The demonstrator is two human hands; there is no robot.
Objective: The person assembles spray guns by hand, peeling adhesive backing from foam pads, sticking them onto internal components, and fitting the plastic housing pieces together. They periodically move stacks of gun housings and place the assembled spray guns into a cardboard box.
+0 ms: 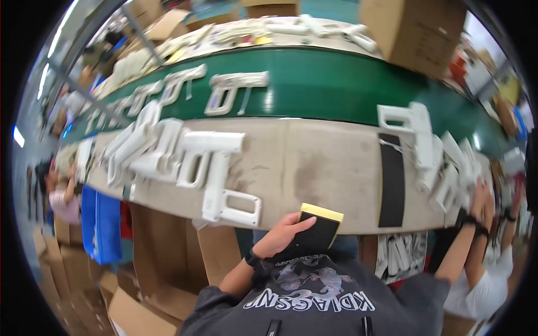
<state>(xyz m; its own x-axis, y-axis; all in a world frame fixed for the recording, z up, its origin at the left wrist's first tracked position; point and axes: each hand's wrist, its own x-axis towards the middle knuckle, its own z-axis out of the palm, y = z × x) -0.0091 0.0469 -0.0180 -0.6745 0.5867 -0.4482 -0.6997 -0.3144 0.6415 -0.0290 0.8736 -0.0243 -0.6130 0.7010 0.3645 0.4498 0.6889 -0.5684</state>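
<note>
My left hand [280,234] grips a black pad with a yellow backing sheet [319,227], thumb on top, at the near edge of the workbench. To its left lie white gun-shaped plastic housings [216,185] with looped handles, piled together. My right hand [477,200] reaches far to the right, at a heap of similar white housings [445,182]. Its fingers are small and partly hidden there, so their grip is unclear. A long black strip [392,185] with a yellowish edge lies on the bench between my hands.
Behind the bench a green conveyor belt [325,84] carries spaced white housings [232,89]. A large carton [412,36] stands beyond it. A blue bin [102,224] and open cartons [165,252] are at the lower left. A co-worker's white sleeve [485,288] is close to my right arm.
</note>
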